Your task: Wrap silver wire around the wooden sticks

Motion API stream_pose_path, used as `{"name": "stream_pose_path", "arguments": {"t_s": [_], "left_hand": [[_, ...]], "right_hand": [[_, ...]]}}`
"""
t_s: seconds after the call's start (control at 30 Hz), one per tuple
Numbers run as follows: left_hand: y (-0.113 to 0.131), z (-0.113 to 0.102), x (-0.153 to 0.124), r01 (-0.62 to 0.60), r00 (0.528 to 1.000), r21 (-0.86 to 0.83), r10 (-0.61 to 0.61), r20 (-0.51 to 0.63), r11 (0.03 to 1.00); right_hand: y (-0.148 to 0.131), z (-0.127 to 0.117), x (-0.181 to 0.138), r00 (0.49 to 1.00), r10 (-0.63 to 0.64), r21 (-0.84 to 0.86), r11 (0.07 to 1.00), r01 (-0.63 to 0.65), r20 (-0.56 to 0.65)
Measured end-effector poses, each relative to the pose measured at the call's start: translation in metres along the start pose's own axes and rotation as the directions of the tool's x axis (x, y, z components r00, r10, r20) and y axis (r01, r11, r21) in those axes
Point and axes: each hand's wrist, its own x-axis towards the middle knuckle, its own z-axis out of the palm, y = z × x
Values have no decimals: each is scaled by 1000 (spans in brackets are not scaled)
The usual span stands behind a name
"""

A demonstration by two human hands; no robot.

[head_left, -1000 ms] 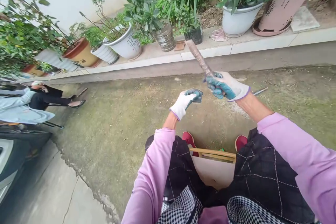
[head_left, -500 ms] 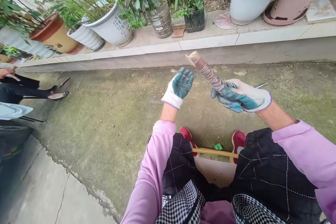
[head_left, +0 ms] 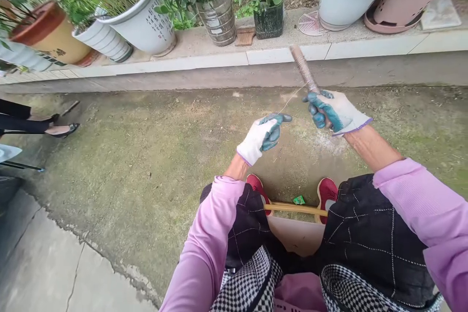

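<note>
My right hand [head_left: 334, 109], in a white glove with a blue-green coated palm, is closed around the lower part of a brown stick [head_left: 304, 67] wound with thin cord. The stick leans up and to the left. From its winding a thin strand of cord [head_left: 291, 99] runs down toward my left hand [head_left: 268, 132]. That hand wears a matching glove and is closed on the strand, its index finger pointing right. Both hands are held above the ground in front of my knees.
A yellow wooden bar [head_left: 295, 208] lies between my red shoes, near a small green wrapper [head_left: 299, 200]. Potted plants such as a white pot [head_left: 148, 22] line the low tiled ledge [head_left: 204, 64] ahead. Another person's legs [head_left: 22, 117] show at left.
My left hand has gone from open to closed, with the strand now running from it to the stick. My right hand has moved slightly up and turned the stick more upright.
</note>
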Motion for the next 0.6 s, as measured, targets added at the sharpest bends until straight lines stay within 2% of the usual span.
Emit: {"name": "stream_pose_path", "arguments": {"t_s": [0.1,0.23,0.3,0.37,0.4,0.43,0.5,0.53,0.57,0.6], "left_hand": [[1,-4,-3,-47,998,-23,46,-42,999],[-3,3,-5,-16,999,48,18,-51,999],[-6,4,0,31,996,46,-27,-91,998],[-9,2,7,103,987,45,-96,-127,994],[-10,-1,10,135,982,59,-126,-140,989],[-10,-3,13,155,979,80,-142,-150,985],[-8,-9,17,169,978,134,-150,-142,976],[-7,-11,18,173,980,155,-155,-126,973],[-4,-14,18,187,979,174,-169,-113,967],[-2,-16,18,206,976,190,-187,-112,960]], "right_hand": [[2,-12,17,999,24,5,1000,-24,-45],[6,-17,25,998,25,-27,999,-26,-49],[5,-19,19,1000,-10,-4,1000,10,29],[3,-21,8,973,-43,27,999,38,228],[2,-23,1,932,-35,14,999,32,361],[1,-24,-5,867,0,-29,999,17,499],[1,-26,-16,704,140,-192,981,-5,696],[2,-26,-19,645,216,-283,959,0,733],[4,-26,-21,620,278,-364,931,13,733],[6,-27,-22,627,320,-432,901,30,710]]}}
